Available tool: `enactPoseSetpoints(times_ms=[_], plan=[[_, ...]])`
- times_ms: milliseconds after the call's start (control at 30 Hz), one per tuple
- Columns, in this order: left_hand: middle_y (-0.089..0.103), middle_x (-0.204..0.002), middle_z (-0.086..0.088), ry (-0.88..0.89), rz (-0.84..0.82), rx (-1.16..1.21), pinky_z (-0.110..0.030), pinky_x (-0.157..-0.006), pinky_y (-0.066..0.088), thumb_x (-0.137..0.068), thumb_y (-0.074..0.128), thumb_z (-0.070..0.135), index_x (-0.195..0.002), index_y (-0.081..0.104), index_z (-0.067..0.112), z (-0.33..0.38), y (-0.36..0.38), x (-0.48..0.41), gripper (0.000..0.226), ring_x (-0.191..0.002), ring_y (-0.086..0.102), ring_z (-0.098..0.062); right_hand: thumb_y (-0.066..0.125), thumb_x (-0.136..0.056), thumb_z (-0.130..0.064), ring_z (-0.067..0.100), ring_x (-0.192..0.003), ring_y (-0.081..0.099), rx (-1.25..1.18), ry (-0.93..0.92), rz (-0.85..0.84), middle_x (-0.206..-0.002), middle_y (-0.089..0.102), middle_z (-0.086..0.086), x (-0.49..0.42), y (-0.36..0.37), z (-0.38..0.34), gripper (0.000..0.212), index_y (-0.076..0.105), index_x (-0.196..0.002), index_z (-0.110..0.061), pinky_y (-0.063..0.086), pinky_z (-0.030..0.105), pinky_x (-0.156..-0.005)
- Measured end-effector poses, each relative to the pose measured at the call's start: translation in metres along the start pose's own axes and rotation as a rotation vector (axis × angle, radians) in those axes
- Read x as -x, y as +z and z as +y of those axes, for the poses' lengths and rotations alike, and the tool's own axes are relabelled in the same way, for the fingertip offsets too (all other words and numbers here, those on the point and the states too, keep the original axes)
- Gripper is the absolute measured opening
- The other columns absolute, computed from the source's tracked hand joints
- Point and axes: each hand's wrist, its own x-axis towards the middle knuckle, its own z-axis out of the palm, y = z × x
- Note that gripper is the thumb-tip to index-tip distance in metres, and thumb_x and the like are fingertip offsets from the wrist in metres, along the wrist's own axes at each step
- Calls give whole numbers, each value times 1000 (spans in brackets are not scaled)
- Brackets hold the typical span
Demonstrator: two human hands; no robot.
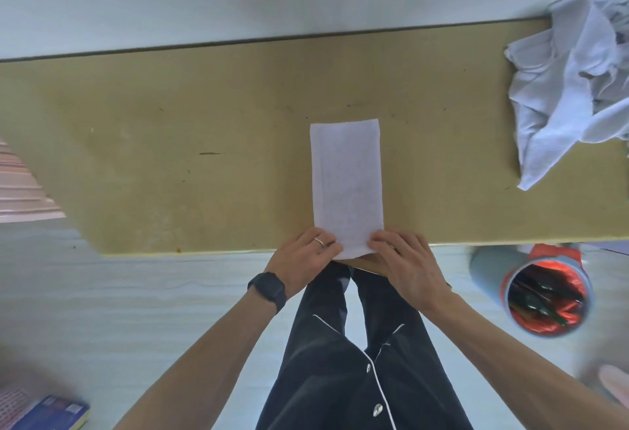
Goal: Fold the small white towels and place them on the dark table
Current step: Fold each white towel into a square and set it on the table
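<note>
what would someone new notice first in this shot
The long, narrow folded towel in the middle of the table catches the eye first, with the left hand and right hand gripping its near end. Next comes the crumpled heap of towels at the table's right end, then a bin with a red liner on the floor below.

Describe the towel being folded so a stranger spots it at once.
Find the tan table. Midway along its near edge lies the folded towel, a narrow white rectangle gripped by the left hand and right hand. Unlike the crumpled towel pile far right, it is flat.
</note>
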Motion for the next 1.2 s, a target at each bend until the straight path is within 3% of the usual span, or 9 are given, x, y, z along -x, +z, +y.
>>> enactPoseSetpoints(times_ms=[133, 233, 300, 433, 567, 700, 867, 1100, 1200], plan=[[70, -89, 3, -119, 47, 91, -30, -84, 45, -72, 78, -4, -101, 72, 17, -9, -12, -8, 36, -97, 61, -22, 57, -96, -22, 22, -96, 59, -168, 88, 26, -107, 70, -2, -16, -16, -3, 19, 71, -103, -12, 49, 32, -84], [71, -81, 5, -295, 103, 206, -34, -78, 52, -88, 70, 18, -102, 75, 22, -15, -44, -36, 16, -95, 60, -16, 60, -96, -20, 16, -94, 59, -299, 228, 71, -100, 70, -6, -44, -36, -4, 16, 71, -103, -12, 46, 21, -84], [70, -92, 3, -576, -21, 384, -33, -84, 51, -94, 62, 31, -109, 73, 28, -24, -69, -60, 18, -95, 59, -14, 65, -94, -19, 5, -92, 61, -397, 366, 85, -99, 70, -13, -71, -50, -5, 10, 71, -102, -17, 43, 11, -84], [72, -89, 6, -847, 126, 745, -20, -75, 53, -86, 74, 32, -99, 70, 30, -56, -83, -97, 14, -81, 66, -8, 66, -93, -30, -4, -83, 61, -632, 670, 89, -89, 68, -19, -129, -59, -3, 6, 66, -99, -28, 42, 4, -70], [70, -90, 15, -1002, 195, 862, -4, -62, 44, -87, 74, 32, -102, 70, 30, -81, -72, -121, 15, -79, 64, 2, 58, -97, -37, -5, -77, 59, -671, 826, 72, -90, 66, -16, -168, -45, 7, 10, 62, -102, -30, 40, 7, -58], [67, -87, 25, -1043, 210, 881, -2, -65, 44, -91, 68, 36, -108, 71, 33, -89, -58, -132, 17, -82, 63, 8, 50, -100, -33, 7, -85, 60, -558, 857, 61, -91, 64, -15, -182, -29, 15, 19, 61, -112, -24, 42, 20, -68], [67, -87, 20, -1027, 200, 776, -10, -73, 45, -93, 64, 38, -111, 71, 31, -92, -53, -142, 21, -87, 62, 5, 43, -100, -37, 15, -88, 62, -470, 890, 74, -94, 66, -12, -185, -21, 16, 24, 60, -111, -24, 52, 37, -77], [71, -94, 8, -921, 104, 537, -31, -77, 54, -99, 52, 43, -110, 69, 25, -99, -52, -151, 27, -86, 65, -12, 41, -100, -37, 18, -82, 60, -397, 922, 53, -84, 62, -10, -195, -22, 15, 23, 57, -99, -22, 53, 43, -74], [64, -92, 9, -912, 103, 455, -28, -71, 49, -99, 51, 44, -105, 68, 30, -99, -50, -150, 23, -82, 61, -13, 43, -98, -36, 16, -76, 59, -346, 912, 49, -80, 61, -11, -198, -23, 14, 20, 56, -96, -21, 53, 40, -69]])
